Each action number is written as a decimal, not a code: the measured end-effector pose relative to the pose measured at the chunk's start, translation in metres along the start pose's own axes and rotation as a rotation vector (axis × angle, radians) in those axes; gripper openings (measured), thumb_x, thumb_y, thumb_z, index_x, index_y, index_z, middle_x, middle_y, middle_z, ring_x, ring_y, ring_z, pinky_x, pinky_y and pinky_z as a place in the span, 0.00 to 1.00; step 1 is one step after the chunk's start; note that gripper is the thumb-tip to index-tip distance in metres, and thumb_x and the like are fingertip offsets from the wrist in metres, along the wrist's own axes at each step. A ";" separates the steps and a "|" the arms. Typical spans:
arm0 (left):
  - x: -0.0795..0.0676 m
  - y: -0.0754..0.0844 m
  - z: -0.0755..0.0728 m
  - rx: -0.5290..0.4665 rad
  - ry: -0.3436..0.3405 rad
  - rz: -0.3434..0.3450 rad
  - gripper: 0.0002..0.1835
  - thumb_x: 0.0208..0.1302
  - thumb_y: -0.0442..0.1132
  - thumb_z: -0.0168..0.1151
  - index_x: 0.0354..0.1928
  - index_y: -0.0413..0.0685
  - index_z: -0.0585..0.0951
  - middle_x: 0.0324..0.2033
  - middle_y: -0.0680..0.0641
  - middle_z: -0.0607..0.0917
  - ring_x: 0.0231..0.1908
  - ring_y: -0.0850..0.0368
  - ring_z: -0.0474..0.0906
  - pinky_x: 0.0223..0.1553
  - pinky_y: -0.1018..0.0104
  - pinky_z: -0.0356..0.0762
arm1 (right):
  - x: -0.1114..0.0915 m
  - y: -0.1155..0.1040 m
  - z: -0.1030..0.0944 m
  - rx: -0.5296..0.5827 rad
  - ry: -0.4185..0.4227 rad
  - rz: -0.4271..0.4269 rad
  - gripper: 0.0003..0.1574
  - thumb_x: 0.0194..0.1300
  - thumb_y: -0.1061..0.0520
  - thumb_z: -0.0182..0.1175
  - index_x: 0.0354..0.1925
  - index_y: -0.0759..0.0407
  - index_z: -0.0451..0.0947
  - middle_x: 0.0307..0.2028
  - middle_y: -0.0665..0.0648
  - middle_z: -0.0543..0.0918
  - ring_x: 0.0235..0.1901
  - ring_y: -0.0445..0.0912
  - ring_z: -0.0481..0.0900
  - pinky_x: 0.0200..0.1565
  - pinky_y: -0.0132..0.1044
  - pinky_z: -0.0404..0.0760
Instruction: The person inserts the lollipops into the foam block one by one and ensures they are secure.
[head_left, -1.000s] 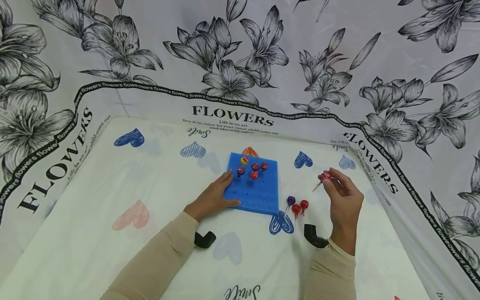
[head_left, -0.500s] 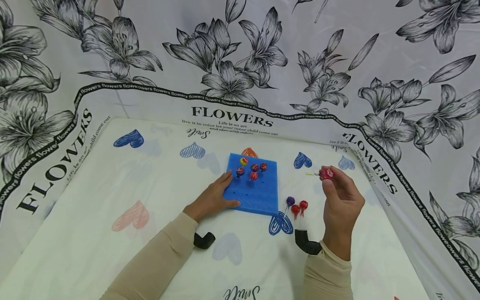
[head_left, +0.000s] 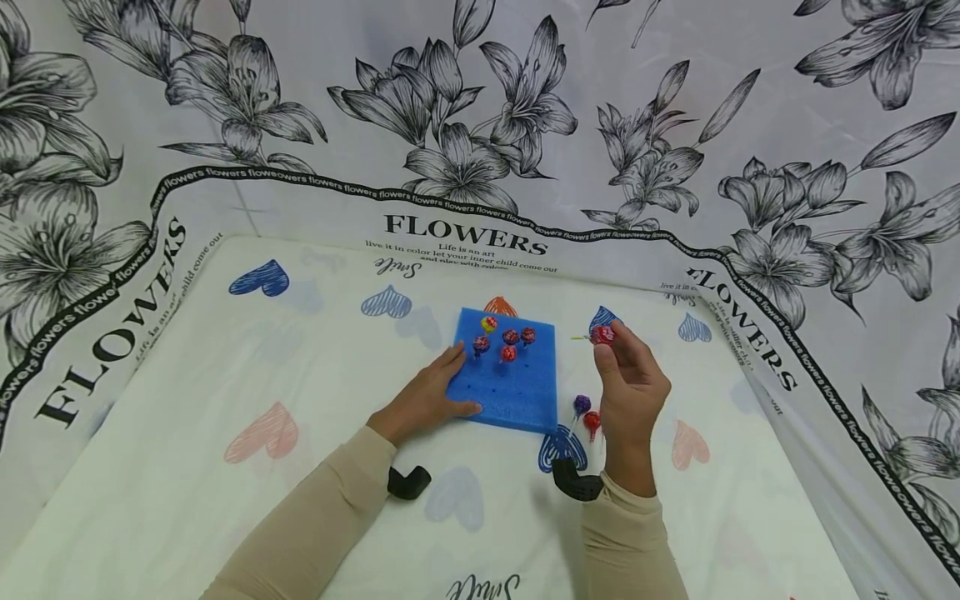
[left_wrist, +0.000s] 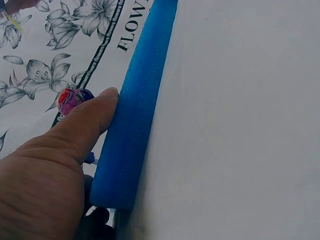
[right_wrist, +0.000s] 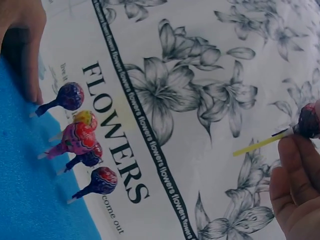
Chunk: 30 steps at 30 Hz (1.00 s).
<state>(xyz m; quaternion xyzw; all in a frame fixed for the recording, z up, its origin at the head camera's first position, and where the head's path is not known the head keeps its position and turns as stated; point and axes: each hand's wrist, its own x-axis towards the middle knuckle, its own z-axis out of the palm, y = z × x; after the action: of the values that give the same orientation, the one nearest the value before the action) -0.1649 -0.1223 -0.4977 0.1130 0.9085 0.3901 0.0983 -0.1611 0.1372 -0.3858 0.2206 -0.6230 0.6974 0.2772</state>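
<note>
From here I see the left hand [head_left: 423, 398] spread against the foam [head_left: 519, 392], five lollipops [head_left: 511, 337] standing in it; the right hand [head_left: 634, 396] pinches a red lollipop [head_left: 602, 335] right of the foam, stick [right_wrist: 255, 147] pointing left.

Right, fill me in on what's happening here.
A person is handling wrapped lollipops around a blue foam block. The left hand rests against the block's left side; the right hand pinches a lollipop, its yellow stick pointing toward the block but not touching it. Five lollipops stand in the foam; a purple one and a red one lie nearby.
</note>
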 end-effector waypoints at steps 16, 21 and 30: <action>-0.002 0.002 0.000 0.005 0.016 0.009 0.53 0.56 0.60 0.68 0.75 0.47 0.53 0.75 0.55 0.46 0.73 0.53 0.40 0.68 0.52 0.51 | -0.012 0.052 0.005 -0.248 -0.035 0.159 0.21 0.66 0.66 0.60 0.57 0.68 0.76 0.47 0.64 0.82 0.47 0.49 0.81 0.48 0.36 0.79; -0.001 0.002 0.000 0.005 0.019 0.010 0.52 0.55 0.60 0.69 0.75 0.47 0.53 0.75 0.55 0.46 0.73 0.53 0.40 0.68 0.53 0.50 | -0.020 0.072 0.005 -0.318 -0.061 0.248 0.22 0.67 0.62 0.61 0.58 0.68 0.76 0.49 0.63 0.82 0.48 0.50 0.81 0.47 0.35 0.79; -0.001 -0.002 0.002 0.013 0.033 0.037 0.54 0.55 0.60 0.69 0.75 0.44 0.53 0.75 0.52 0.46 0.73 0.51 0.41 0.68 0.52 0.50 | -0.033 0.089 0.007 -0.348 -0.088 0.336 0.28 0.66 0.46 0.62 0.58 0.60 0.77 0.49 0.54 0.83 0.48 0.47 0.81 0.49 0.34 0.78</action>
<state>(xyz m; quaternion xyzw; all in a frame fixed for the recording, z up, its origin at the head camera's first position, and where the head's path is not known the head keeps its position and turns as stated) -0.1632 -0.1224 -0.5006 0.1242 0.9103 0.3876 0.0754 -0.1950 0.1207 -0.4729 0.0928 -0.7731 0.6057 0.1636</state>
